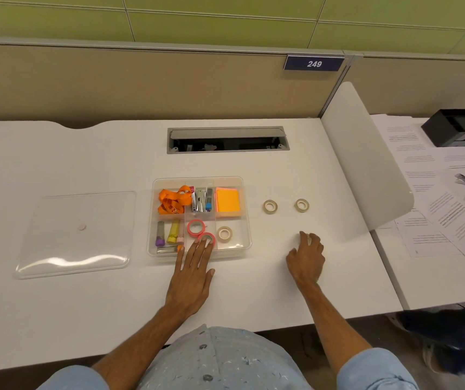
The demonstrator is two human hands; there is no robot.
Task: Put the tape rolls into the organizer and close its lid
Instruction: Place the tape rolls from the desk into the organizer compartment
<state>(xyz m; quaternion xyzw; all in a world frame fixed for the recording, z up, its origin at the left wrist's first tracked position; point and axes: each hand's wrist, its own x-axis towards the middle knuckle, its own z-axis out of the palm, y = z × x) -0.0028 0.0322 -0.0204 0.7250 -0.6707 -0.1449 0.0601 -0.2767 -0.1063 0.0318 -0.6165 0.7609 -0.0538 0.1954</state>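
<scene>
1. On the white worktop (pixel 113 305) sits the clear organizer (pixel 246 220), open, with its lid (pixel 85 249) lying flat just to its left, out of the way so the compartments stay reachable.
2. Three tape rolls are already inside the front compartments: a pink roll (pixel 196 228), a second pink roll (pixel 207 238) nearer the person, and a beige roll (pixel 224 234) to their right.
3. The left hand (pixel 190 282) lies flat, fingers (pixel 197 253) spread and released, their tips resting on the nearer pink roll, I would judge to seat it in place.
4. The right hand (pixel 307 261) is curled over something pale on the worktop, probably another roll; I cannot tell whether the fingers actually grip it.
5. Two more beige rolls, one (pixel 270 206) beside the organizer and one (pixel 301 205) further right, wait well apart from it.
6. The task seems about half done; the lid comes last.
</scene>
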